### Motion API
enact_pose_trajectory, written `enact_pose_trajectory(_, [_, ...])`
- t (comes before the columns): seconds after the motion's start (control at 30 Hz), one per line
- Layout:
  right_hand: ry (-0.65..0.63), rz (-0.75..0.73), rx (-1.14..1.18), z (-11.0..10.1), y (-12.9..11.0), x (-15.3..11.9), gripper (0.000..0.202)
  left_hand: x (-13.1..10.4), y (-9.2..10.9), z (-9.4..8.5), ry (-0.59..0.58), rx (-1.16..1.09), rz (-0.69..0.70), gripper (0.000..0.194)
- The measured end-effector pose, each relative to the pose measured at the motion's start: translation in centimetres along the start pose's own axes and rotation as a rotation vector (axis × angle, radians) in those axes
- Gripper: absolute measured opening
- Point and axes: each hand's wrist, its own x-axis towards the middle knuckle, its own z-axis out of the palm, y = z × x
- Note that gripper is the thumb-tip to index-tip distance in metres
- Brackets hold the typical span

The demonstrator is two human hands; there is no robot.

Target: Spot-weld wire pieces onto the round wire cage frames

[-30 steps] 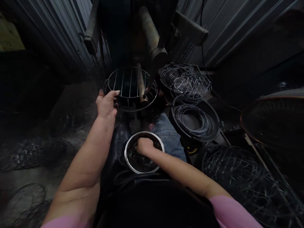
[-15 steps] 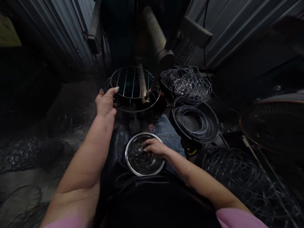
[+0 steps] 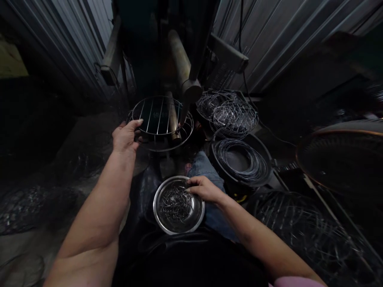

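My left hand (image 3: 125, 135) is closed on the left side of a round wire rack (image 3: 161, 132), its thumb on top. The rack has two wire rings, one above the other, with parallel bars across the upper one. It sits around a lower metal rod (image 3: 173, 127), below a thicker rod (image 3: 181, 59). My right hand (image 3: 206, 189) is over the far right rim of a steel bowl (image 3: 197, 221) on my lap, fingers pinched together. Anything between those fingertips is too small to make out. Short bent wire pieces (image 3: 176, 204) lie in the bowl.
To the right, a black pan (image 3: 266, 159) holds coiled wire rings (image 3: 254, 165). Behind it are piled wire racks (image 3: 235, 115). A large copper-rimmed round object (image 3: 338, 159) and a heap of wirework (image 3: 302, 223) are farther right. Dark wirework (image 3: 32, 203) lies on the left floor.
My right hand has risen from the wire pieces to the bowl's far right rim. My left hand keeps its hold on the rack. The whole view has shifted slightly.
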Motion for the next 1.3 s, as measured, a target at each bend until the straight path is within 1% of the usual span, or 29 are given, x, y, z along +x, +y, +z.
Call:
enact_pose_trajectory(0.07, [0.039, -0.139, -0.097, -0.6, -1.1, 0.1, 0.005, 0.0, 0.2, 0.1, -0.004, 0.009, -0.021, 0.050])
enact_pose_trajectory(0.17, [0.088, -0.350, -0.212, -1.4, -3.0, 0.5, 0.015, -0.5, 0.0, 0.1, 0.013, -0.023, -0.038, 0.047])
enact_pose_trajectory(0.23, [0.114, -0.450, -0.262, -1.7, -4.2, 0.9, 0.015, -1.1, -0.4, 0.0, 0.026, -0.058, -0.006, 0.045])
enact_pose_trajectory(0.3, [0.157, -0.509, -0.268, -1.7, -5.4, 1.4, 0.011, -1.7, -1.0, 0.0, 0.023, -0.089, 0.040, 0.044])
enact_pose_trajectory(0.37, [0.233, -0.549, -0.208, -1.3, -6.6, 2.2, 0.012, -2.3, -1.6, 0.1, -0.004, -0.103, 0.071, 0.042])
enact_pose_trajectory(0.43, [0.308, -0.589, -0.084, -0.7, -7.4, 3.2, 0.013, -2.8, -2.1, 0.3, -0.028, -0.117, 0.081, 0.041])
enact_pose_trajectory(0.5, [0.369, -0.641, 0.036, 0.0, -7.8, 4.3, 0.015, -3.1, -2.4, 0.5, -0.034, -0.149, 0.081, 0.043])
enact_pose_trajectory(0.57, [0.417, -0.689, 0.098, 0.5, -7.7, 5.3, 0.016, -3.3, -2.5, 0.6, -0.030, -0.178, 0.075, 0.045])
enact_pose_trajectory(0.63, [0.445, -0.691, 0.104, 0.7, -7.2, 6.2, 0.016, -3.4, -2.6, 0.5, -0.048, -0.186, 0.086, 0.046])
enact_pose_trajectory(0.73, [0.464, -0.614, 0.112, 0.9, -6.8, 6.8, 0.016, -3.5, -2.6, 0.4, -0.085, -0.174, 0.128, 0.047])
enact_pose_trajectory(0.83, [0.515, -0.566, 0.167, 1.1, -6.9, 6.9, 0.020, -3.5, -2.7, 0.5, -0.087, -0.169, 0.130, 0.046])
enact_pose_trajectory(0.97, [0.581, -0.590, 0.238, 1.5, -7.0, 6.9, 0.020, -3.5, -2.6, 0.8, -0.107, -0.178, 0.119, 0.045])
enact_pose_trajectory(1.07, [0.617, -0.624, 0.236, 1.7, -6.6, 7.1, 0.018, -3.5, -2.4, 1.1, -0.108, -0.182, 0.094, 0.045])
enact_pose_trajectory(1.17, [0.620, -0.624, 0.236, 1.6, -6.5, 7.3, 0.019, -3.3, -2.4, 1.2, -0.107, -0.182, 0.087, 0.045])
enact_pose_trajectory(1.3, [0.604, -0.621, 0.258, 1.6, -6.9, 7.6, 0.019, -2.8, -2.4, 1.2, -0.102, -0.184, 0.088, 0.044])
